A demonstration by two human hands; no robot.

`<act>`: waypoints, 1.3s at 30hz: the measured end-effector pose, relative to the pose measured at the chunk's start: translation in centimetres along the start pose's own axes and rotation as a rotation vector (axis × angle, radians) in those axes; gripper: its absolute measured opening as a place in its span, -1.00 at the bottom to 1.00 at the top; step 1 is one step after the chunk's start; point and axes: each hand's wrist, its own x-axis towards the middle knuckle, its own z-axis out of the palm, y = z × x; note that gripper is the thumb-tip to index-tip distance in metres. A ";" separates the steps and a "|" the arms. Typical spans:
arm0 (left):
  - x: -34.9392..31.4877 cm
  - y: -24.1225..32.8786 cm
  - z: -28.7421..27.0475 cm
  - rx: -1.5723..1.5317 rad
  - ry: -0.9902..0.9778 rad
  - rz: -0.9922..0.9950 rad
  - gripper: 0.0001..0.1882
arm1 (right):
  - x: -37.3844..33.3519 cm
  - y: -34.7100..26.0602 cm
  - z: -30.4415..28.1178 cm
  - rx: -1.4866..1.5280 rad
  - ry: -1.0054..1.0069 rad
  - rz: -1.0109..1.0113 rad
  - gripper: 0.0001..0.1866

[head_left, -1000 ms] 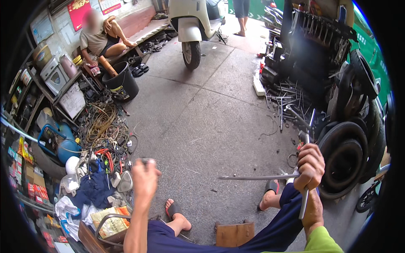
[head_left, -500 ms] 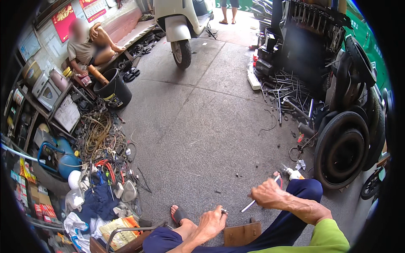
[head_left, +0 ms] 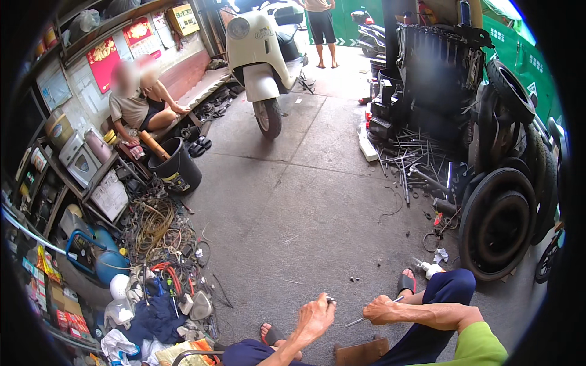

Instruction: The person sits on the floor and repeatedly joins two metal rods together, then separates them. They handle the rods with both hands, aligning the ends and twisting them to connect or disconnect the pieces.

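My left hand (head_left: pixel 315 319) is closed in a pinch on a small metal part (head_left: pixel 331 299), which pokes out past the fingertips; most of it is hidden. To its right, my right hand (head_left: pixel 382 310) wraps round a thin metal rod (head_left: pixel 354 322). The rod's lower left end points toward the space below my left hand, apart from the small part. Both hands are held above the floor between my knees. Beneath them, close to me, is a brown wooden block or low stool (head_left: pixel 361 352), partly cut off.
A white bottle (head_left: pixel 431 268) lies beside my right foot. Tyres (head_left: pixel 497 222) and scattered metal rods and tools (head_left: pixel 421 155) line the right side. Tangled cables (head_left: pixel 155 226), cloths and a black bucket (head_left: pixel 176 168) crowd the left. Ahead stands a white scooter (head_left: pixel 259 58); a person sits at left.
The view has tilted upward. My right hand has come down and the rod lies flatter. My left hand has risen slightly, still pinching the small part.
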 end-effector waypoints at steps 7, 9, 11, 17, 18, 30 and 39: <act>-3.7 0.9 -1.1 -0.042 0.054 0.002 -0.75 | 2.7 0.1 4.3 0.134 -0.057 0.003 -0.75; -4.5 1.2 -1.7 -0.131 0.088 0.041 -0.76 | 3.1 0.2 5.1 0.149 -0.111 0.026 -0.74; -5.7 1.6 -2.3 -0.172 0.102 0.046 -0.76 | 3.2 -0.7 4.9 0.179 -0.086 0.061 -0.74; -7.2 0.8 -3.4 -0.153 0.161 -0.034 -0.78 | 2.3 -4.0 6.1 0.490 -0.021 0.236 -0.66; -7.1 0.5 -3.7 -0.111 0.194 -0.054 -0.79 | 2.2 -4.3 6.4 0.572 -0.053 0.309 -0.60; -6.7 2.0 -1.7 -0.278 -0.013 0.011 -0.76 | 1.4 -5.5 8.2 0.466 0.075 0.462 -0.49; -5.5 0.6 -1.5 -0.399 0.054 -0.059 -0.72 | -0.2 -3.9 8.2 0.745 0.280 0.515 -0.30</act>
